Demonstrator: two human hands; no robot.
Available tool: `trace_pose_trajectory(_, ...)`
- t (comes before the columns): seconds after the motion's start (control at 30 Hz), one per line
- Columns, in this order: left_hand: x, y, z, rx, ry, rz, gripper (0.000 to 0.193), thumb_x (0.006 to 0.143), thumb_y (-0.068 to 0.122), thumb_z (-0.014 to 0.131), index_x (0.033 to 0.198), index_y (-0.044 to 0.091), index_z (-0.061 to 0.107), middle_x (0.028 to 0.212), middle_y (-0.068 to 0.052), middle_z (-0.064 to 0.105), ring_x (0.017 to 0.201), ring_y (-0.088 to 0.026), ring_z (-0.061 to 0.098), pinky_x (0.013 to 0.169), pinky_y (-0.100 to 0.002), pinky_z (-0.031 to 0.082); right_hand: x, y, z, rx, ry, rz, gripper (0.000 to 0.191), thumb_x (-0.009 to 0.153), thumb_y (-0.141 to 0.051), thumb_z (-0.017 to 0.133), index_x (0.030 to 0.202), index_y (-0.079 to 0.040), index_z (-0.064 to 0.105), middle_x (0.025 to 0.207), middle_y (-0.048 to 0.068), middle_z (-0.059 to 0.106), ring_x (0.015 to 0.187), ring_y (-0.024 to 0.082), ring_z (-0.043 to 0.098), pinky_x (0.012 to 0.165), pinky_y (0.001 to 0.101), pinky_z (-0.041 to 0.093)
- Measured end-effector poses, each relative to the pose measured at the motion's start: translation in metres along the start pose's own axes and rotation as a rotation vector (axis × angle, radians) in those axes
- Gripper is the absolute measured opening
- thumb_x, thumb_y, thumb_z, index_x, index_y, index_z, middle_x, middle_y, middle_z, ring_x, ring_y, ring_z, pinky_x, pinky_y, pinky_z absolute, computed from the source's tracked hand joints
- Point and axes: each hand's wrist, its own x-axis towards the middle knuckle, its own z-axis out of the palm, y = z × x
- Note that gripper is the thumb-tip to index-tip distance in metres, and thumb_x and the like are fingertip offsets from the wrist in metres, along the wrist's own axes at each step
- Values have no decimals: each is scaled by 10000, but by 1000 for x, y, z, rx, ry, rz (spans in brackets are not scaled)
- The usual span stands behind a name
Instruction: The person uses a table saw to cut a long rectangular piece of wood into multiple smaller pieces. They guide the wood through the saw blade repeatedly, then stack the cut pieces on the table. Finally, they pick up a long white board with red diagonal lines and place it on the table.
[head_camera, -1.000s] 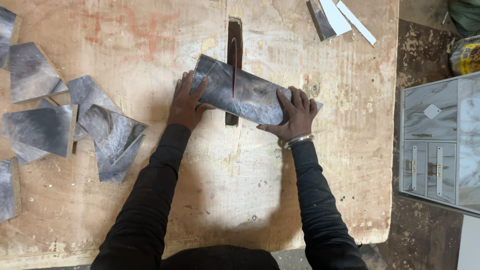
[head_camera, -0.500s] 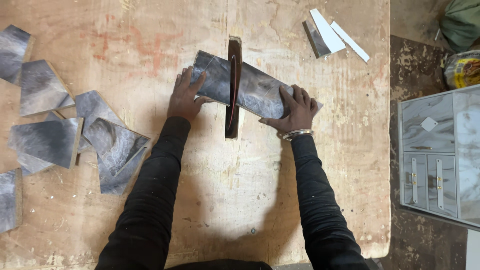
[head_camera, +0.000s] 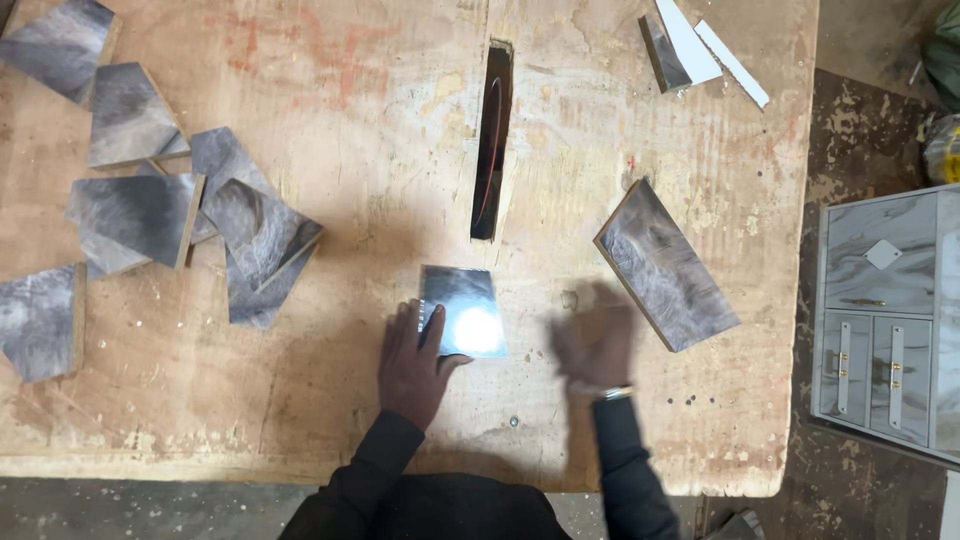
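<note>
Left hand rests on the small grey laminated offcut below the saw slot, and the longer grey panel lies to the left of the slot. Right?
Not quite. In the head view the left hand does rest on the small grey laminated offcut below the saw slot, but the longer grey panel lies to the right of the slot, not the left.

Right hand (head_camera: 592, 345) motion-blurred, grip unreadable; cabinet (head_camera: 890, 320) cut by right edge; leftmost grey offcut (head_camera: 40, 320) cropped.

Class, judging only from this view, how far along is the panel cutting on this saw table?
Done: the grey marbled board lies in two, a small square piece and a longer piece, with a pile of cut offcuts at left. In hand: the left hand touches the small piece; the blurred right hand holds nothing.
</note>
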Motion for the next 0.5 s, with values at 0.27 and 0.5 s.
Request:
trace_pose_trajectory(0.27,29,3,6,-16,-87,160,770,861,476,749,1431,13,519,1444,-231,507,1390,-389,487,1216,-521,307,-14,-64,34,89,-103,-180,994,680,-487,882,1482,-35,507,1444,189,590,1330,363,527,1133,491,390)
trace_pose_trajectory(0.5,87,-30,-3,-239,-10,276,659,751,282,859,1356,188,613,1544,-170,500,1446,-326,443,1169,-452,364,29,-41,21,190,-97,-364,944,720,-361,892,1509,-43,481,1457,230,553,1309,420,534,1103,517,410)
